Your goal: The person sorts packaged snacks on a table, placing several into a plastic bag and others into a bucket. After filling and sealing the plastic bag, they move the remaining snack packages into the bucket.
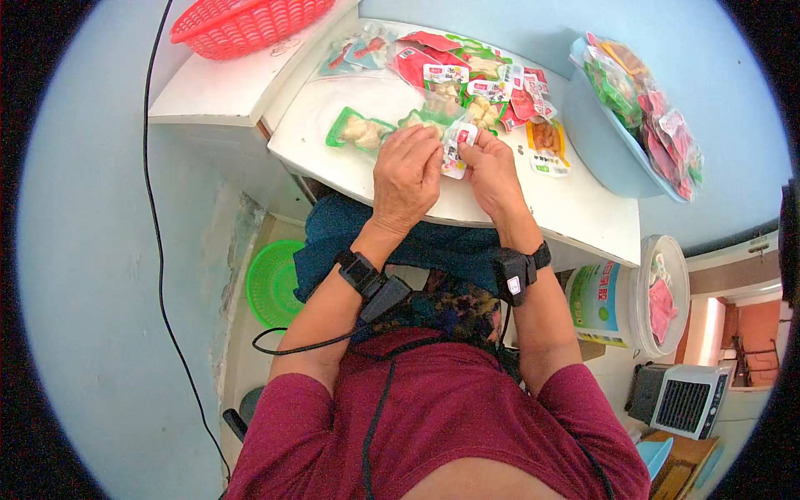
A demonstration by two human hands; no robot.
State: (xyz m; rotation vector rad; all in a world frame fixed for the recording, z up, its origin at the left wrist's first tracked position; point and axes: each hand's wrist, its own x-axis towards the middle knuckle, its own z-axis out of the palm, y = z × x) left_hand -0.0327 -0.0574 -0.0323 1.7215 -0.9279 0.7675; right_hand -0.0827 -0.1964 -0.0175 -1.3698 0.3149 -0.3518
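Beyond the right hand [495, 171], packets [487, 90] are spread on the table [305, 140]; a basin [593, 133] is set to its right, a basket [250, 27] leftward.

a white surface [583, 187] with a rounded front edge is carrying small packets: green ones [362, 133] are lying toward its left, red and green ones [487, 75] are overlapping at the back, and an orange-and-white packet [547, 147] is resting to the right. a pale blue basin [593, 125] heaped with packets is standing at the right end.
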